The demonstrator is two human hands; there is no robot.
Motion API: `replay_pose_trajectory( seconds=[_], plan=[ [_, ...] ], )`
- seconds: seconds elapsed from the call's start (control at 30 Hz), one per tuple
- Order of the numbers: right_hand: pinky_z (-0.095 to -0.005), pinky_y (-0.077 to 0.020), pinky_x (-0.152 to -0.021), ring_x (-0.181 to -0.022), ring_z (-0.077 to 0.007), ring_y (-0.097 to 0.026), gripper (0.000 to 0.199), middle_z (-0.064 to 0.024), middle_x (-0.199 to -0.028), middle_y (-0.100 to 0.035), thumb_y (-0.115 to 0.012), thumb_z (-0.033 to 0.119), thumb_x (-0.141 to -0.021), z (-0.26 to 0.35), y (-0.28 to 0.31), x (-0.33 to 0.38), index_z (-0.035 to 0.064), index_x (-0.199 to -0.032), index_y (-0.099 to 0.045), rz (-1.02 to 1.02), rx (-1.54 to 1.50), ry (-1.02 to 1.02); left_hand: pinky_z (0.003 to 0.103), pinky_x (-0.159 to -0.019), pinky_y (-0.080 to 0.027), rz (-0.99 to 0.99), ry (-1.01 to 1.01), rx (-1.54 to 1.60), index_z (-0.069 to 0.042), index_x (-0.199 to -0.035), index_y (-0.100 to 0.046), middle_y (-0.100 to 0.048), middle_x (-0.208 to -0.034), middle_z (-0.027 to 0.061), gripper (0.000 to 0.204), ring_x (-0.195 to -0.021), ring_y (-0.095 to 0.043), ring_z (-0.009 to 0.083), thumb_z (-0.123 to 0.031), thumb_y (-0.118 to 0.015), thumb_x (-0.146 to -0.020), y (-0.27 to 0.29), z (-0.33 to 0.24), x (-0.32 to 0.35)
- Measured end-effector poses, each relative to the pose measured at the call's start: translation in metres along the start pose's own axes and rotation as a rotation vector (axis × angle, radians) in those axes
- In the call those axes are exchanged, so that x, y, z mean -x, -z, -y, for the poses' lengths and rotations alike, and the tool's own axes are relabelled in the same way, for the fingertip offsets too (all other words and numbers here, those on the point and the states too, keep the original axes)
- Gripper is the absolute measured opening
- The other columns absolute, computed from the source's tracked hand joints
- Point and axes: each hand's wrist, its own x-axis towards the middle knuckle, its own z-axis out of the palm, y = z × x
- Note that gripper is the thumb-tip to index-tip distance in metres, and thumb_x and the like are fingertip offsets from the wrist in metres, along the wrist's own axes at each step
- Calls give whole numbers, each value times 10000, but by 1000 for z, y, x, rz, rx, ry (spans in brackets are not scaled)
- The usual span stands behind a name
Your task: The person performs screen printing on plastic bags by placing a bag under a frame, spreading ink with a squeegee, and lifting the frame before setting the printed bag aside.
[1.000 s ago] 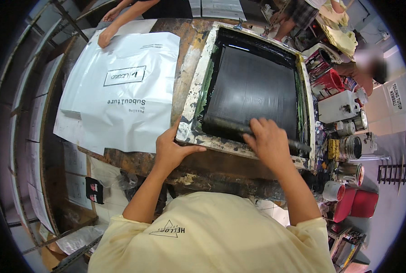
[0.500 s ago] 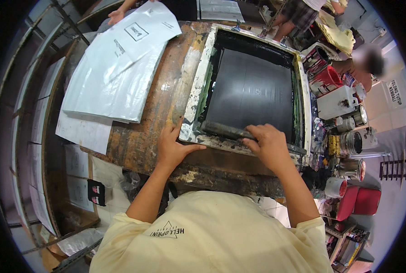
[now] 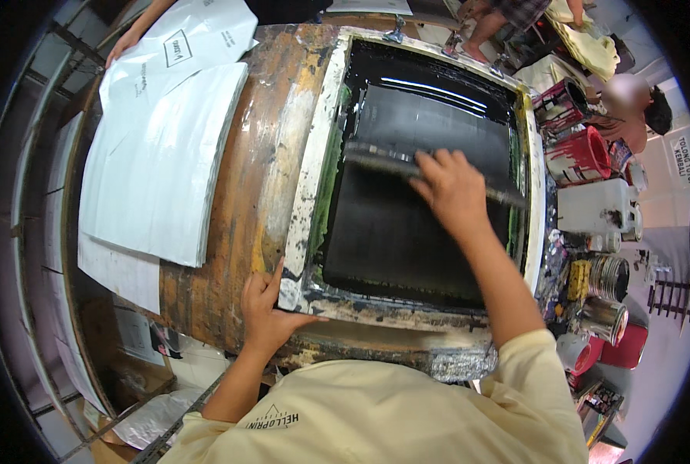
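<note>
A screen printing frame (image 3: 300, 209) with a pale, ink-stained rim lies on the wooden table, its mesh (image 3: 399, 240) dark with black ink. Across the middle of the mesh runs a long squeegee (image 3: 379, 160), and my right hand (image 3: 457, 189) is closed around its upper edge. At the frame's near left corner rests my left hand (image 3: 267, 309), thumb stretched along the front edge and fingers spread along the side. Glossy wet ink shows beyond the squeegee at the far end. What lies under the screen is hidden.
Left on the table (image 3: 240, 162) lies a stack of white plastic sheets (image 3: 155, 170). Another person's hand (image 3: 124, 42) holds a printed white bag (image 3: 198, 35) at the far left. Paint-stained cans, a red bucket (image 3: 588, 155) and a white jug (image 3: 588, 207) line the right side.
My right hand has pushed the squeegee from the near edge to mid-screen. The other person has moved the printed bag left, off most of the stack. My left hand stays at the corner.
</note>
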Motion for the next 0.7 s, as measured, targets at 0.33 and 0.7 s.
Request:
replay_pose_trajectory(
  seconds=[0.33,0.7],
  plan=[
    [-549,-533,-829,-996,-417,-696,415,-191,-1011,-734,-629,502,-994,-121,3,-161,103,-1093,-689,294,-87,18,428,-881,-431,-79,18,134,1,-1504,-564,-710,-1085,104,1287,-939,-580,298,-581,-995,-440,-3,-7,7],
    [-522,-544,-792,-930,-396,-683,307,-149,-926,-691,-720,373,-944,-25,23,-39,80,-1013,-657,104,-51,14,446,-972,-403,-132,-73,164,27,-1542,-483,-741,-1199,131,1253,-1018,-645,319,-582,-963,-557,-9,-6,11]
  ],
)
